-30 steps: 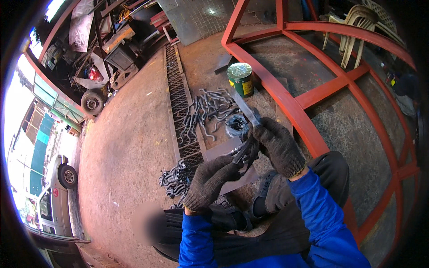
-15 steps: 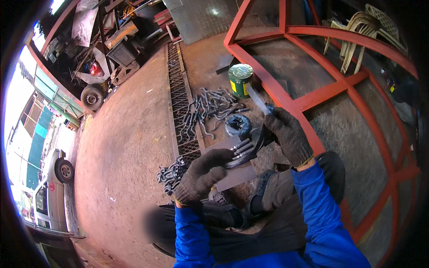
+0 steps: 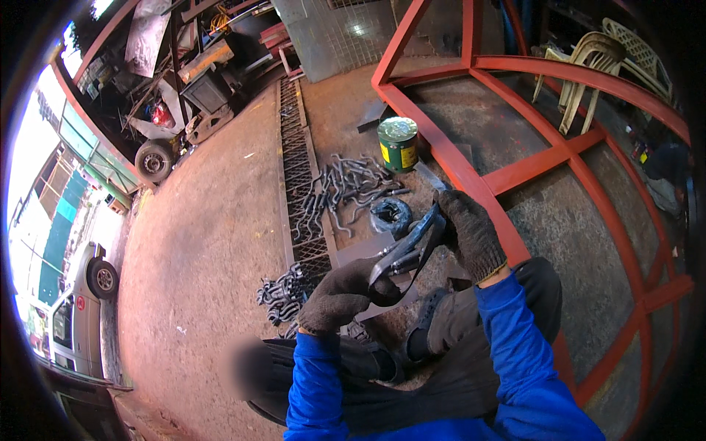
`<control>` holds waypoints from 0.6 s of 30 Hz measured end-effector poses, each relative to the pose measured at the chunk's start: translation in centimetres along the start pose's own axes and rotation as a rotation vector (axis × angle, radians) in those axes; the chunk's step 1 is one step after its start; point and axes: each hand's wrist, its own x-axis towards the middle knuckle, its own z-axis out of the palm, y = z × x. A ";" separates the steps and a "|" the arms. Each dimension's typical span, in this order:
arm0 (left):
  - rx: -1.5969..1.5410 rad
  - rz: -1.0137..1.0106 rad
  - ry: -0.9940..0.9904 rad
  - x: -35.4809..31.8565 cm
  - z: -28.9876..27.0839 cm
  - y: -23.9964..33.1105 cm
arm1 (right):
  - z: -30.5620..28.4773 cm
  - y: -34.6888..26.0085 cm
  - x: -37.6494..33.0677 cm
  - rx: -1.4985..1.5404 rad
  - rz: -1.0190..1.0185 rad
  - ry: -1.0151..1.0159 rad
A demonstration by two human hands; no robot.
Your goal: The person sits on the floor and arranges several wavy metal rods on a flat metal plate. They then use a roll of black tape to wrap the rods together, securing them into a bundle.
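My left hand (image 3: 337, 295), in a dark knit glove, is closed round a small bundle of dark metal rods (image 3: 403, 262) with pale, threaded-looking ends. A glossy dark flexible strip (image 3: 421, 229) loops over the bundle, and my gloved right hand (image 3: 471, 234) grips it. The strip's flat grey tail sticks out past the right hand towards a green can (image 3: 398, 151). Just beyond my hands lies a bluish, plastic-looking coil (image 3: 390, 214). Flat metal plates (image 3: 364, 250) are on the floor beneath, partly hidden by my hands.
Many loose bent rods (image 3: 342, 184) lie across a floor grating (image 3: 293, 132), with a stacked bunch (image 3: 281, 295) nearer me. A red steel frame (image 3: 471, 176) fills the right side. Plastic chairs (image 3: 592, 62), a loose wheel (image 3: 154, 160) and a parked vehicle (image 3: 84, 323) stand farther off.
My right hand has drawn slightly down, bringing the strip up over the rods. The strip's grey tail shows shorter. My left hand has shifted a little right and down with the bundle.
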 end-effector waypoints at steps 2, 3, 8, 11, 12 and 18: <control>-0.039 0.038 0.077 0.0 0.3 -0.5 | 0.5 0.3 0.0 0.183 0.046 0.032; -0.059 0.055 0.115 0.1 0.7 -0.6 | 0.2 1.1 0.2 0.088 -0.079 -0.002; 0.066 0.082 0.495 1.7 1.3 -0.7 | -0.5 2.2 1.0 0.406 0.011 -0.182; 0.175 0.113 0.766 2.2 2.0 -0.7 | 1.7 -1.2 -1.1 0.223 -0.002 -0.161; 0.248 0.149 0.823 2.4 1.9 -1.0 | 1.6 -1.1 -1.0 0.157 -0.051 -0.185; 1.093 0.503 1.057 2.1 1.4 -2.1 | 1.5 0.6 -0.3 -0.048 -0.253 -0.117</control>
